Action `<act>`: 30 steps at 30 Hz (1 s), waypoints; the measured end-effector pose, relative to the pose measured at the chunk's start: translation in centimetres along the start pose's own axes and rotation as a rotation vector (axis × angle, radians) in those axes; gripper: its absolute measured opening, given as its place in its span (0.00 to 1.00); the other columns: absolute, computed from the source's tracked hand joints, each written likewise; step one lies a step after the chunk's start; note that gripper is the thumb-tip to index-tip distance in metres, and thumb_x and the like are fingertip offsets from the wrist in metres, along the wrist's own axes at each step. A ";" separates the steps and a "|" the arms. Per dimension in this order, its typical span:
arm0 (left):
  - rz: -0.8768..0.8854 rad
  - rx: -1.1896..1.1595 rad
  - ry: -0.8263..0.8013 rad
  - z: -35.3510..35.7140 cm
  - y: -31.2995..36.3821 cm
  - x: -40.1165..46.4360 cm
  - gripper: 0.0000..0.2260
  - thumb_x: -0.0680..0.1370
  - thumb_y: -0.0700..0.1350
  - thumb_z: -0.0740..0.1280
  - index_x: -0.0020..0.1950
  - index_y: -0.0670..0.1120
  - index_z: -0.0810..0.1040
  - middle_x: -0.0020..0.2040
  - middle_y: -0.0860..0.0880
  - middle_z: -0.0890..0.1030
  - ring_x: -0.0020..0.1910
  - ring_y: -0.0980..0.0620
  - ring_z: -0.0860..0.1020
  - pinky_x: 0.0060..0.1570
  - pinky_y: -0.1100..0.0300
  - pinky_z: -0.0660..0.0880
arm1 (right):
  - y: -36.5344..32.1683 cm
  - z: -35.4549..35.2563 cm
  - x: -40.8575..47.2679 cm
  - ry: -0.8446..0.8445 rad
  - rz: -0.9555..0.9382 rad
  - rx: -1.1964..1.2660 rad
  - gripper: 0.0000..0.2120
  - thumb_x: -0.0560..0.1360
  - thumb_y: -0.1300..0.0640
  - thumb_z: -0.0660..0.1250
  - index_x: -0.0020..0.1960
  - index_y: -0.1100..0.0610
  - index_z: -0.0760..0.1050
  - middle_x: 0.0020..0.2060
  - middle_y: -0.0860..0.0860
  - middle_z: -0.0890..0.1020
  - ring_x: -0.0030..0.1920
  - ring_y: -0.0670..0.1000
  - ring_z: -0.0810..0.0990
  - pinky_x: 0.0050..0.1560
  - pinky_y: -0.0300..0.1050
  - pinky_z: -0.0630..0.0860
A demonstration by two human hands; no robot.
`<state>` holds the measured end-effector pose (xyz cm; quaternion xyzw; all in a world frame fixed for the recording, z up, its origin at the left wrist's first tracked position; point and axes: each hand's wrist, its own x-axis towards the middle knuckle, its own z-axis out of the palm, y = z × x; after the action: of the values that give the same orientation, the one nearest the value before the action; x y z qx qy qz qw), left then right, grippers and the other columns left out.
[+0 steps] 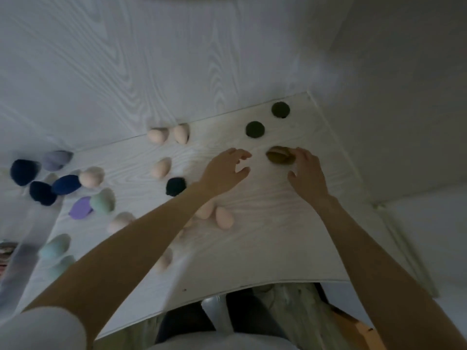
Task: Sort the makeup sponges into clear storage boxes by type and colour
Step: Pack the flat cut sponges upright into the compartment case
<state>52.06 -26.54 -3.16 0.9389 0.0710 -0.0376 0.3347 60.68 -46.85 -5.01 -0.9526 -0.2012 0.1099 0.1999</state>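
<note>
White woodgrain table (252, 248) holds scattered sponges. Your right hand (307, 173) pinches the olive sponge (279, 155) at the far right, near two dark green ones (255, 129). Your left hand (227, 168) hovers just beside it, fingers loosely spread, holding nothing.

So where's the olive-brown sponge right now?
The olive-brown sponge lies far right on the table, at the right hand fingertips, just below two dark round sponges.

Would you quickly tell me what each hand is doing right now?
Left hand: open, fingers spread above the table, holding nothing.
Right hand: fingers touching the olive-brown sponge; whether it is gripped cannot be told.
</note>
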 end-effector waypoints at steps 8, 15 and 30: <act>-0.094 0.109 -0.081 7.7 3.4 8.6 0.21 0.79 0.49 0.61 0.72 0.49 0.65 0.70 0.43 0.67 0.67 0.43 0.64 0.67 0.51 0.61 | 1.9 1.7 3.9 -0.084 -0.012 0.011 0.25 0.76 0.58 0.64 0.71 0.59 0.62 0.67 0.57 0.70 0.64 0.58 0.67 0.64 0.49 0.65; -0.145 0.053 -0.094 6.7 2.2 6.8 0.18 0.73 0.51 0.70 0.59 0.44 0.73 0.54 0.43 0.72 0.50 0.46 0.72 0.51 0.57 0.69 | 0.3 2.9 1.0 -0.011 0.028 0.181 0.18 0.73 0.62 0.66 0.62 0.61 0.67 0.56 0.58 0.73 0.50 0.56 0.75 0.44 0.43 0.68; -0.168 -0.205 0.419 -6.4 -3.8 -17.1 0.09 0.74 0.42 0.71 0.54 0.46 0.79 0.45 0.52 0.82 0.43 0.59 0.77 0.41 0.69 0.75 | -13.6 3.5 -7.6 -0.065 -0.318 0.471 0.11 0.72 0.66 0.68 0.54 0.58 0.76 0.51 0.53 0.77 0.45 0.51 0.79 0.42 0.41 0.76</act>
<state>34.72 -21.42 1.45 0.8782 0.2201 0.1376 0.4017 48.26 -37.48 -1.34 -0.8325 -0.3233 0.1515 0.4237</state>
